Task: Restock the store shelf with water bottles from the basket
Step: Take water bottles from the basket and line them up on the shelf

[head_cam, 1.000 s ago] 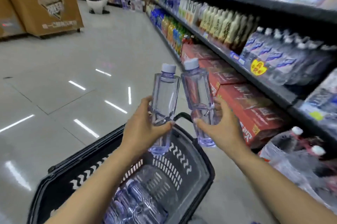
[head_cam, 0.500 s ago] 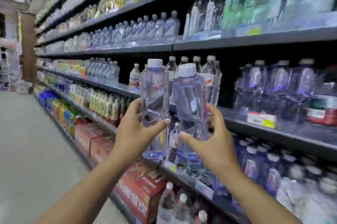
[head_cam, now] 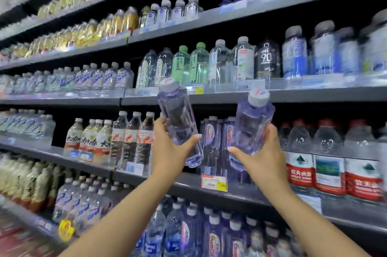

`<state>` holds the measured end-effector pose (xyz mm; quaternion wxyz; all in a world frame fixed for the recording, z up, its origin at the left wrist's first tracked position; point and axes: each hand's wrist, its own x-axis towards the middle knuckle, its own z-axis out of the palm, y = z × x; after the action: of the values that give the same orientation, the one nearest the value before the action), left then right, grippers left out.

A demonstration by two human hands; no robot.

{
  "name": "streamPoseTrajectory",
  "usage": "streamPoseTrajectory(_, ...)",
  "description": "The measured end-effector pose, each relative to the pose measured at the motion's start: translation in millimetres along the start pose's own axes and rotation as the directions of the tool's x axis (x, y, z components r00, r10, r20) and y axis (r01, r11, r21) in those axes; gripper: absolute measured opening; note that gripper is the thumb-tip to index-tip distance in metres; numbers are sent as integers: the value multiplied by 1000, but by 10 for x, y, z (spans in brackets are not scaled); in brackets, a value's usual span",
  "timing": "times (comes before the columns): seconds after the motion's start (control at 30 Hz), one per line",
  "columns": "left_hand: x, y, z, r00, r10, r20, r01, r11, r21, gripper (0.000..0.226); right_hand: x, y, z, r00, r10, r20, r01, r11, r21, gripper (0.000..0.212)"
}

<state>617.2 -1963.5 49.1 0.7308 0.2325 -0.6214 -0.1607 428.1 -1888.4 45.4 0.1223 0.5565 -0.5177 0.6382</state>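
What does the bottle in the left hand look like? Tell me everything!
The left water bottle is clear, purple-tinted plastic with a white screw cap, no label showing. It is full-looking and tilted, cap leaning up-left. The left hand grips its lower half, thumb across the front. It is held in the air before the shelf, apart from the other bottle.

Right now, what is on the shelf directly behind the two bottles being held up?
Behind the left bottle and right bottle stand tall clear bottles with oval labels, above a price tag. The hands and held bottles cover how many stand there.
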Motion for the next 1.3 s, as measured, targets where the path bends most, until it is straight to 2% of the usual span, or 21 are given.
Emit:
streamPoseTrajectory(0.23,-23,-243,613,997,-4,82,1,999,43,82,215,501,-17,999,43,-21,-45,991,-128,87)
streamPoseTrajectory(0.4,-108,-388,741,986,-35,163,22,996,83,78,261,622,71,991,121,62,-98,949,-299,96)
streamPoseTrajectory(0.53,-153,-529,813,979,-77,190,50,988,143,77,287,741,125,980,169,106,-115,912,-394,88)
streamPoseTrajectory(0.63,-181,-598,826,976,-112,187,71,974,214,78,336,780,156,978,167,128,-99,903,-418,80)
streamPoseTrajectory(0.73,-172,-668,821,980,-127,155,81,957,277,83,364,832,159,962,219,163,-133,897,-421,86)
streamPoseTrajectory(0.83,-129,-709,819,977,-135,167,80,950,302,85,333,860,120,927,271,259,-157,908,-389,84)
streamPoseTrajectory(0.97,-113,-717,813,975,-114,192,43,939,342,56,309,866,161,920,228,318,-89,913,-399,85)
streamPoseTrajectory(1.1,-94,-738,829,961,-106,257,10,937,350,46,318,896,236,917,180,355,-44,933,-358,103)
streamPoseTrajectory(1.2,-43,-780,859,947,-97,305,-35,917,397,60,313,893,250,921,146,362,-12,937,-348,109)
streamPoseTrajectory(1.3,32,-815,891,936,-153,317,-28,865,500,75,313,881,266,915,155,372,-17,937,-349,108)
